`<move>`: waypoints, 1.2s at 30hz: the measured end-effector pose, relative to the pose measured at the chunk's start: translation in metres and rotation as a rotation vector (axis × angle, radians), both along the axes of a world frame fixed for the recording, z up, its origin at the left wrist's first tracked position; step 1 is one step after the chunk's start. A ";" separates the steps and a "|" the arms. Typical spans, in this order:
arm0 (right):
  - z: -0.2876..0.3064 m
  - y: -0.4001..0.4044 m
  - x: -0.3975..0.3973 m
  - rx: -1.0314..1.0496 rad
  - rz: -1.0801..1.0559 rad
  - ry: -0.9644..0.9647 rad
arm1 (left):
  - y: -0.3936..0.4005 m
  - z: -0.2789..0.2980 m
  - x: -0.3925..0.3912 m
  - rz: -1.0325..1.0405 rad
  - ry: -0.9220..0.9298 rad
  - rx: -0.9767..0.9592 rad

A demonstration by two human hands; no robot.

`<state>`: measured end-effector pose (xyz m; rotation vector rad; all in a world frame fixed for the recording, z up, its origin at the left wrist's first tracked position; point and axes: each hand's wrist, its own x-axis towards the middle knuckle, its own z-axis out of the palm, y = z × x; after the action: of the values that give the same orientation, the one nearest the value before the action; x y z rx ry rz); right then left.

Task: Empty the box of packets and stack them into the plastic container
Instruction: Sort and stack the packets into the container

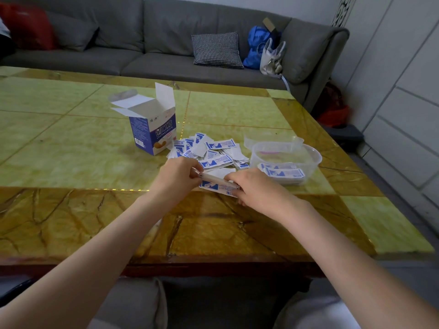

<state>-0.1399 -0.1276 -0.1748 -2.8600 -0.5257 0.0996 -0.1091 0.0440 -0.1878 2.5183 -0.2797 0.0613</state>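
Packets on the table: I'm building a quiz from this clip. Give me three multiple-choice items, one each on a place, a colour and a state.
1. Where is the plastic container? A left of the box B right of the loose pile C on the sofa
2. The packets' print is: A red B green C blue
3. The box is: A open, upright B sealed C flattened

B: it sits right of the packets.
C: blue on white.
A: flaps up, standing.

Both the left hand and right hand grip a small stack.
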 end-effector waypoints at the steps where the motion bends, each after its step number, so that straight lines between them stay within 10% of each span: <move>1: -0.002 0.000 0.000 -0.018 0.005 -0.018 | -0.001 0.001 0.000 -0.004 -0.003 0.017; 17: -0.013 -0.004 0.008 -0.101 0.004 -0.099 | -0.006 0.008 -0.004 -0.004 -0.027 0.212; 23: 0.001 -0.004 0.002 0.060 -0.073 -0.076 | 0.000 0.011 0.005 -0.006 0.073 0.011; 30: 0.053 -0.052 0.016 0.645 -0.381 -0.245 | -0.031 0.050 0.017 0.060 0.414 -0.847; 36: 0.062 -0.100 0.048 0.548 -0.673 -0.249 | -0.102 0.068 0.036 0.041 0.288 -0.600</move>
<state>-0.0914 -0.2274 -0.1130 -2.3555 0.3441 -0.4448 -0.0728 -0.0585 -0.1196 1.9041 -0.0732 -0.1765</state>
